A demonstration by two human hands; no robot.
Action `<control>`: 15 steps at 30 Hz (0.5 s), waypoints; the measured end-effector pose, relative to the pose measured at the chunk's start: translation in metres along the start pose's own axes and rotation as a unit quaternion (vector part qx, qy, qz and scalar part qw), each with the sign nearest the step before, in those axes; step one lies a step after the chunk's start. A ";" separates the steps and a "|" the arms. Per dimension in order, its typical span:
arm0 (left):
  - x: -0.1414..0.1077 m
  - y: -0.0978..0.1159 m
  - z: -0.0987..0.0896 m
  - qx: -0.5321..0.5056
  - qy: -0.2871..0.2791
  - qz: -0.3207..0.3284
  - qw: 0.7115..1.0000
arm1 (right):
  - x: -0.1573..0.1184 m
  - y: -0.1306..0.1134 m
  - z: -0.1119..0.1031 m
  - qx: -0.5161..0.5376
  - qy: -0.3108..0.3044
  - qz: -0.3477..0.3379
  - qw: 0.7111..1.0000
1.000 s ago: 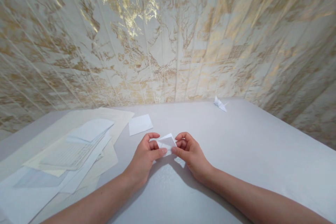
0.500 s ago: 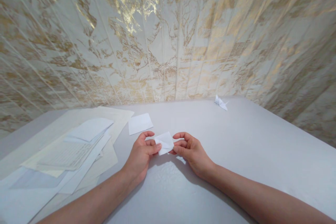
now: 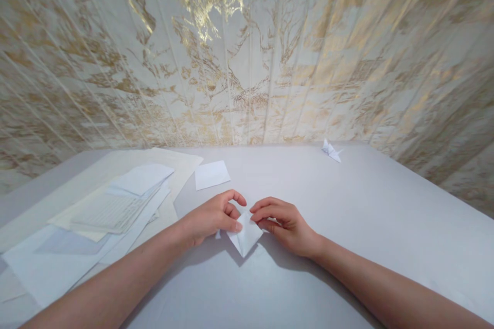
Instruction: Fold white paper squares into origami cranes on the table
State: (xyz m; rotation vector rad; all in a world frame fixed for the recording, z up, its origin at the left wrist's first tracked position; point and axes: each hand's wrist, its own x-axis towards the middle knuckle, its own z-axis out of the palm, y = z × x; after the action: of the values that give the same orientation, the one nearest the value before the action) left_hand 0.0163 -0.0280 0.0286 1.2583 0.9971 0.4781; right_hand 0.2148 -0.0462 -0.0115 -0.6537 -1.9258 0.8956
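A small folded white paper [image 3: 246,239], turned so one corner points toward me, is held just above the table. My left hand [image 3: 218,218] grips its left side, the thumb lying on top and the index finger arched above the upper corner. From the other side, my right hand [image 3: 283,223] has its fingertips at the upper right edge, and the thumb is near the right corner. Part of the paper's back edge is hidden behind the fingers. A small flap shows under my left hand.
A square white paper sheet [image 3: 212,175] lies beyond my left hand. Loose sheets and papers [image 3: 108,211] are piled at the left, one with writing. A white folded paper crane [image 3: 331,150] stands at the back right, near the gold-patterned wall covering [image 3: 247,61].
The folded paper has come closer to me and turned to a diamond position. My right fingers have moved onto its upper edge. The view has shifted slightly.
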 end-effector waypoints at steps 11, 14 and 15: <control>0.005 -0.012 0.010 0.165 0.108 0.068 0.978 | -0.004 -0.013 0.005 -0.200 -0.103 -0.023 0.974; 0.006 -0.018 0.011 0.275 0.155 0.109 0.943 | -0.005 -0.014 0.007 -0.250 -0.138 -0.044 0.957; 0.005 -0.019 0.011 0.311 0.168 0.126 0.927 | -0.005 -0.014 0.007 -0.258 -0.152 -0.051 0.953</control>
State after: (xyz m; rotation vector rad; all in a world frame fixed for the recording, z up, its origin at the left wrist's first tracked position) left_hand 0.0245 -0.0357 0.0086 1.9364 1.3451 0.6166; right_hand 0.2099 -0.0604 -0.0051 -0.7366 -2.4817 0.4389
